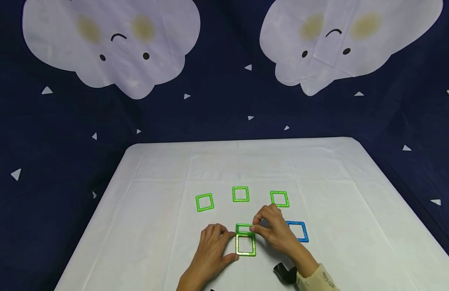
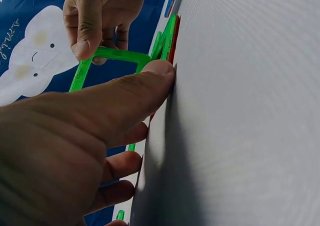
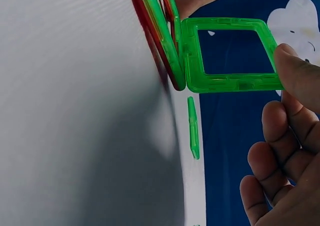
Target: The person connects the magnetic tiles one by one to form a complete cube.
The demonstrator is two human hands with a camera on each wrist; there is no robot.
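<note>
In the head view my right hand (image 1: 279, 232) pinches the edge of a green square magnetic tile (image 1: 243, 224) between thumb and fingers. That tile (image 3: 235, 83) stands tilted up from the table, its lower edge against a flat green square tile (image 1: 245, 254). Red shows beneath the flat tile (image 3: 162, 36) in the right wrist view. Another green piece leans close over it there, partly hidden. On the left side, my left hand (image 1: 212, 248) has its thumb (image 2: 157, 70) at the flat tile's near corner and a fingertip by its far corner. Its other fingers extend along the tabletop.
Three loose green square tiles lie farther back: left (image 1: 205, 209), middle (image 1: 240, 200) and right (image 1: 280, 205). A blue square tile (image 1: 296, 222) lies partly behind my right hand. Near the right wrist is a black object (image 1: 284, 275). A white cloth covers the table (image 1: 155, 202).
</note>
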